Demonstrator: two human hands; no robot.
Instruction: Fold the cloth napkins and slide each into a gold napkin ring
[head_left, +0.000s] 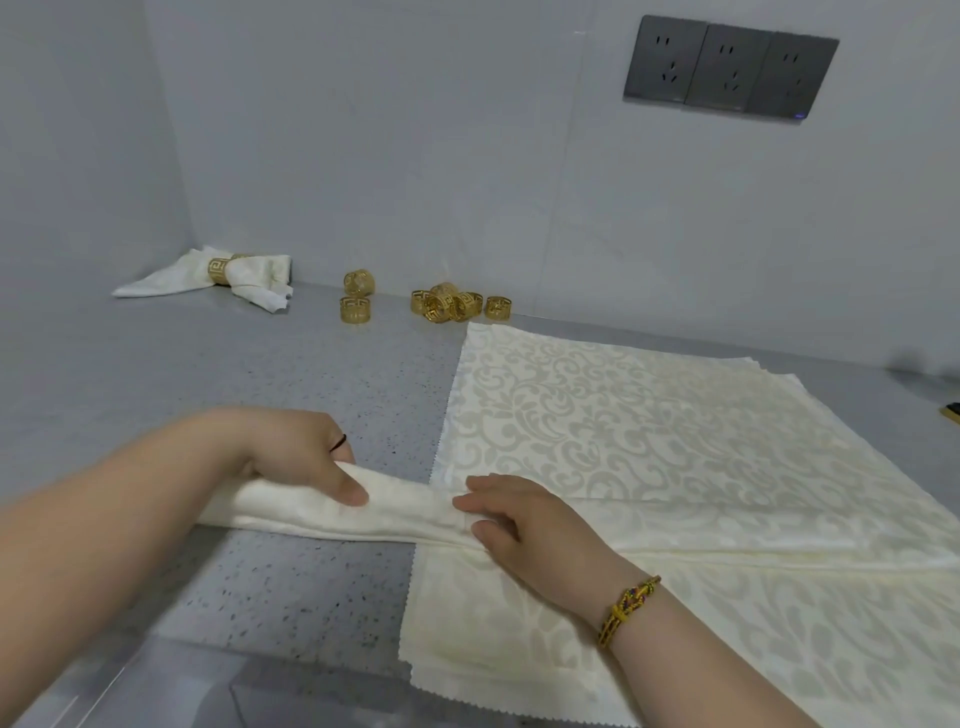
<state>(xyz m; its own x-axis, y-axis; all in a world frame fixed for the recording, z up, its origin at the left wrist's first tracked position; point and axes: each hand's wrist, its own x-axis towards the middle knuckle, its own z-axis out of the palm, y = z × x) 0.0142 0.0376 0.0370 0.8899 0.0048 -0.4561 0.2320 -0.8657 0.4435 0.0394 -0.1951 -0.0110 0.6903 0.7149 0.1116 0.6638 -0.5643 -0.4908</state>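
Note:
A cream patterned napkin folded into a long narrow band (400, 512) lies across the grey counter and over the stack of flat napkins (649, 431). My left hand (306, 457) grips the band near its left part, thumb on top. Around the band's middle my right hand (509, 519) pinches the folds, fingers curled. Several loose gold napkin rings (449, 303) stand at the back by the wall, with two more rings (357, 297) to their left. A finished napkin in a gold ring (221, 273) lies in the far left corner.
The grey speckled counter (208, 374) ends at a white wall with a grey triple socket panel (727, 67). A glossy edge runs along the counter's front. A small dark and yellow object (951, 411) sits at the far right edge.

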